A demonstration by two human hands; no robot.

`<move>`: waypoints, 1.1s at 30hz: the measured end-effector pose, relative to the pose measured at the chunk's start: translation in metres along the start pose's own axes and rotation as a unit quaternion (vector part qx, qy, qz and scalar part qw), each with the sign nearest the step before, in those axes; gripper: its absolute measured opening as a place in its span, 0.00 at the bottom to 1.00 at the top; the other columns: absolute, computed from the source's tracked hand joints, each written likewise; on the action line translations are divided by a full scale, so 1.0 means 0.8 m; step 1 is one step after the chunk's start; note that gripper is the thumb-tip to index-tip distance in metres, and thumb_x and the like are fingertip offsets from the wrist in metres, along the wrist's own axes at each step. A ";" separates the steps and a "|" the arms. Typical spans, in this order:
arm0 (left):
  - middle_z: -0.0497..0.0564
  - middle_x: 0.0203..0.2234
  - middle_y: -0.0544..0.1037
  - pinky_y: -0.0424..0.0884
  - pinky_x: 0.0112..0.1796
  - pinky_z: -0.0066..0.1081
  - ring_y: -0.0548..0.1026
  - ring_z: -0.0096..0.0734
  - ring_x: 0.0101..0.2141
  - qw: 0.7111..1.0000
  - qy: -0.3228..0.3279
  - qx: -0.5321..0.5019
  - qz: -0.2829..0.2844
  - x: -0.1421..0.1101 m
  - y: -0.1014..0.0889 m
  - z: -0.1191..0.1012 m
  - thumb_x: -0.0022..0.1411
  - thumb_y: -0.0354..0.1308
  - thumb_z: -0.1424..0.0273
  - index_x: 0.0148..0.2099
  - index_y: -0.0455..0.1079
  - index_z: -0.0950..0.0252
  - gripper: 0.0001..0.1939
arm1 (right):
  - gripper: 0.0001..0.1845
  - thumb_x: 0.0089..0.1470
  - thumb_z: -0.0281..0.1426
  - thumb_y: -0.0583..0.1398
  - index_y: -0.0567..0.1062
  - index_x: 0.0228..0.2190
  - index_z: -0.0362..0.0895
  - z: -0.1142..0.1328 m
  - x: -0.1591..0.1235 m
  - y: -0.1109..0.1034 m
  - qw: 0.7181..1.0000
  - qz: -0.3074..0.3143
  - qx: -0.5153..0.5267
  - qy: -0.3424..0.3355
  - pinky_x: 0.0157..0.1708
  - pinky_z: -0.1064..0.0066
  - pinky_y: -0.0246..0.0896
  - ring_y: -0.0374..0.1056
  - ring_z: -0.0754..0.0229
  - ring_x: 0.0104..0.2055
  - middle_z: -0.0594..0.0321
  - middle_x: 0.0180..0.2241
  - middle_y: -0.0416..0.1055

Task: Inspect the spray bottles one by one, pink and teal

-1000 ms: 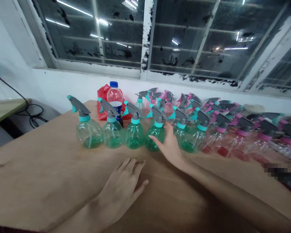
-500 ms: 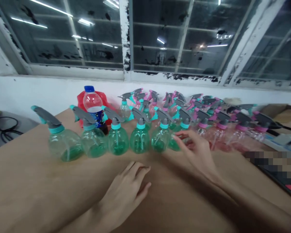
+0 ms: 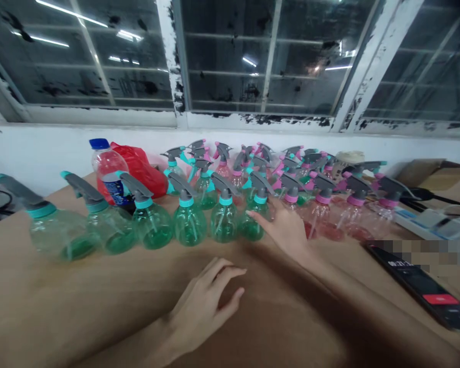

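While the left hand [image 3: 203,299] is loosely spread over the table [image 3: 80,296], the right hand [image 3: 287,230] curls at the front row's rightmost green spray bottle [image 3: 250,231], whether gripping I can't tell | pink-collared bottles [image 3: 323,199] just right | red bag [image 3: 141,166] behind, leftward | dark window [image 3: 230,56] beyond

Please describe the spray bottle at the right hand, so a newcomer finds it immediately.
On the table, spray bottles form a front row. The bottle at the right hand is the row's rightmost with a turquoise collar; its right neighbour's is pink.
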State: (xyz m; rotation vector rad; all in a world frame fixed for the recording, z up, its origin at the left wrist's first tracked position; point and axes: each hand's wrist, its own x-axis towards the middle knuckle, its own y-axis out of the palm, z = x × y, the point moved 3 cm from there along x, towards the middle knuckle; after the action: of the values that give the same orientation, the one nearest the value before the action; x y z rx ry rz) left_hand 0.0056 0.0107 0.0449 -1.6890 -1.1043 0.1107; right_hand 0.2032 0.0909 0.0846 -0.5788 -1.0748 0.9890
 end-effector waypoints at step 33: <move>0.56 0.56 0.66 0.61 0.52 0.48 0.64 0.51 0.55 0.976 -0.033 -0.178 0.118 0.045 0.045 -0.069 0.50 0.68 0.62 0.62 0.55 0.62 0.41 | 0.22 0.49 0.46 0.62 0.71 0.45 0.50 -0.019 -0.099 -0.085 0.923 0.108 0.356 -0.097 0.34 0.63 0.69 0.71 0.54 0.34 0.61 0.35 0.74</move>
State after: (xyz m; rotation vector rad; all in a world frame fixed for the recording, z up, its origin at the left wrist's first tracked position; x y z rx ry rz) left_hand 0.0781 -0.0033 0.0552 -2.1498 -1.0103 0.1254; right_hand 0.2319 -0.0093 0.0970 0.0044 -0.7471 1.5564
